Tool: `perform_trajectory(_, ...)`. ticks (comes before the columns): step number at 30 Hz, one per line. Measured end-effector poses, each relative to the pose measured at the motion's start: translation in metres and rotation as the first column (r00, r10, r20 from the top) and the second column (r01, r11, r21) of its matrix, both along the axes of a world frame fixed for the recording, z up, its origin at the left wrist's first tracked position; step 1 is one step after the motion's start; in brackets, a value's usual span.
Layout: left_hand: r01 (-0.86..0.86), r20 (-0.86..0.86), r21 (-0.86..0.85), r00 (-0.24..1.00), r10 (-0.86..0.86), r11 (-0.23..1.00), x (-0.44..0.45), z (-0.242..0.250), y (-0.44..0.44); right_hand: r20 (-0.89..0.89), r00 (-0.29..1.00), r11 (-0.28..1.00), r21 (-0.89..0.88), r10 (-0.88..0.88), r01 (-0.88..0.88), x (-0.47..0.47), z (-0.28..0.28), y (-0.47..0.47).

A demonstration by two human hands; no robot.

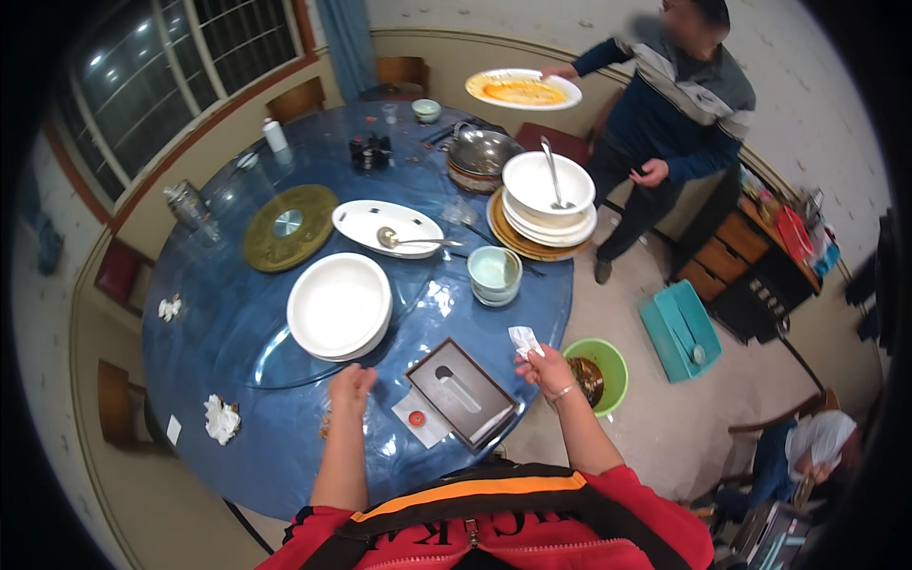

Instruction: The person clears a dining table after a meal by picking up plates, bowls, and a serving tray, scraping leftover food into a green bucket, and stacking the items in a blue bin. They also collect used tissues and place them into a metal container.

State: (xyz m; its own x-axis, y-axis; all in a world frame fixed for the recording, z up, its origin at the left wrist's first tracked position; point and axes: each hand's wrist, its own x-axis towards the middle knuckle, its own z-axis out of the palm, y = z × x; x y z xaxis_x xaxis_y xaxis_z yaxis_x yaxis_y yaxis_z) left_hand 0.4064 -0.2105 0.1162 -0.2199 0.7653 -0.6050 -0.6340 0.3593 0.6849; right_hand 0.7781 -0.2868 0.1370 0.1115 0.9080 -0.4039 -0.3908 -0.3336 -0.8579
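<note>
My right hand point(545, 369) pinches a crumpled white paper napkin point(526, 342) near the table's edge, just left of a green bucket point(618, 370) with food waste. My left hand point(353, 388) has curled fingers, is slightly blurred, and is just below a stack of white bowls point(340, 306); whether it holds anything is not visible. Between my hands lies a dark tissue box point(456, 388), with a red round cap point(417, 418) on white paper beside it. Light green bowls point(494, 274) are stacked behind the box. An oval white dish point(388, 228) holds a metal ladle point(410, 240).
Across the blue-covered round table point(285, 442), a person point(670, 107) holds a stained oval plate point(524, 90). Stacked plates with a large bowl point(547, 182), a metal pot point(484, 153) and crumpled tissues point(222, 419) are on it. A teal bin point(680, 331) stands on the floor.
</note>
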Motion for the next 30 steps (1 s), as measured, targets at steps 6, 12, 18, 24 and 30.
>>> perform_trajectory(6, 0.389, -0.076, 0.33, 0.919, -0.386, 0.86, 0.111, 0.07, -0.017, -0.194, 0.891, 0.904, 0.214, 0.41, -0.369, -0.055, 0.072, 0.003)
perform_trajectory(12, 0.493, 0.01, 0.505, 0.817, -0.576, 0.709, 0.174, 0.088, -0.045, 0.711, 0.681, 0.762, 0.534, -0.173, -0.365, -0.114, 0.078, 0.005)
perform_trajectory(18, 0.645, -0.643, 0.519, 0.727, -0.241, 0.561, 0.183, 0.111, -0.068, 0.635, 0.77, 0.876, 0.401, -0.053, -0.27, -0.103, 0.08, 0.011)
perform_trajectory(24, 0.692, -0.725, 0.597, 0.682, -0.097, 0.407, 0.158, 0.134, -0.07, -0.013, 0.893, 0.831, 0.372, 0.45, -0.413, -0.091, 0.119, 0.005)
perform_trajectory(30, 0.544, -0.648, 0.601, 0.761, -0.042, 0.586, 0.144, 0.134, -0.071, 0.574, 0.716, 0.725, 0.282, 0.398, -0.629, -0.109, 0.134, 0.003)
